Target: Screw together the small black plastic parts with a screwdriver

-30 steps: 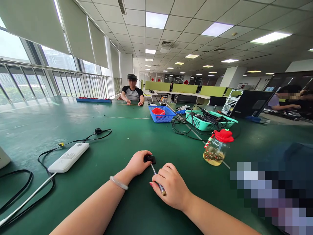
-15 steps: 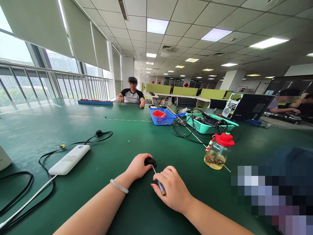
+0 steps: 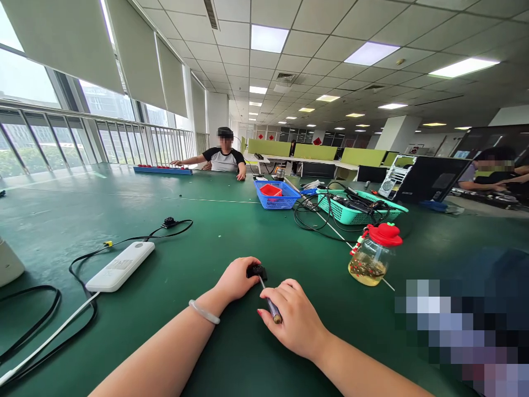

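On the green tabletop [image 3: 231, 353], my left hand [image 3: 237, 279] is closed around a small black part [image 3: 258, 271], whose exact kind I cannot make out. A screwdriver [image 3: 271, 306] is gripped in my right hand [image 3: 291, 317], its handle pointing back toward me. The metal shaft slants up and left, and its tip meets the near side of the black part. Fingers of the left hand hide the part's left end. A pale bangle [image 3: 204, 312] circles my left wrist.
Left lies a white power bank [image 3: 120, 267] with black cables. A red-lidded jar of liquid [image 3: 371, 256] stands right. Beyond are a blue basket [image 3: 278, 202], a green basket [image 3: 345, 214] full of cables, and a blue strip [image 3: 163, 171]. A person [image 3: 225, 157] sits across the table.
The view shifts slightly. My hands keep the same hold on the screwdriver and the black part. The person opposite has stretched an arm out toward the blue strip.
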The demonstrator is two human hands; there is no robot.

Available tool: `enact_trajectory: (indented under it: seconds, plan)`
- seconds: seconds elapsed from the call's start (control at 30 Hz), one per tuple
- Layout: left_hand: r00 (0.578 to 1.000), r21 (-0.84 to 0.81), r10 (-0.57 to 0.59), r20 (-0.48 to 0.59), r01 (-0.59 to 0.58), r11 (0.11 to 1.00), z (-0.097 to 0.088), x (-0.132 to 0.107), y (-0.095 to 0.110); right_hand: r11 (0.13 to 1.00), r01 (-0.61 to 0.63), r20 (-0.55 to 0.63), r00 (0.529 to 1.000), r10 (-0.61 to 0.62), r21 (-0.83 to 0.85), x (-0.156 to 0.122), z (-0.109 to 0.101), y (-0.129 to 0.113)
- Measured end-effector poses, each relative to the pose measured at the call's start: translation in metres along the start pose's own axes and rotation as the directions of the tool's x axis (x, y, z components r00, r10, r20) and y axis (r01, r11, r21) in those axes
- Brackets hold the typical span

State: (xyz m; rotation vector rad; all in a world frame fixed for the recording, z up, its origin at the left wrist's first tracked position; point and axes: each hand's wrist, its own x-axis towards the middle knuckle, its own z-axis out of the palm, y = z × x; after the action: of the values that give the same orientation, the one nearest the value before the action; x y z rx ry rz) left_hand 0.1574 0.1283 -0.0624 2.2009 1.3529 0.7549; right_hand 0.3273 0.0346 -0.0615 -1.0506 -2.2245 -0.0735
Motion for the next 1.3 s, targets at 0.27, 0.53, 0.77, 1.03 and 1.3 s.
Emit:
enact_trajectory:
  seconds: [0.27,0.53,0.77,1.03,1.3]
  plan:
    - [1.0,-0.01,0.011,-0.001,-0.011,1.0,0.0017,0.0013,-0.0036,1.0,-0.026,-0.051,0.998,0.027,0.006,-0.0004,0.0023,0.0001]
    - [1.0,0.0,0.016,-0.004,-0.016,1.0,0.0004,0.0011,-0.0017,1.0,-0.026,-0.033,0.999,0.027,0.012,-0.0006,0.0004,-0.0009]
    - [1.0,-0.004,0.008,0.012,-0.008,1.0,-0.002,0.0008,0.0017,1.0,-0.019,-0.04,0.999,0.019,-0.01,-0.0004,-0.0006,-0.0019]
    - [1.0,-0.009,0.004,0.012,-0.004,1.0,-0.0022,0.0006,0.0017,1.0,-0.014,-0.039,0.999,0.013,-0.022,0.0002,-0.0016,-0.0027]
    - [1.0,-0.023,0.002,0.019,-0.002,1.0,-0.0017,0.0009,0.0007,0.999,-0.02,-0.039,0.999,0.022,0.035,0.0003,-0.0024,-0.0021]
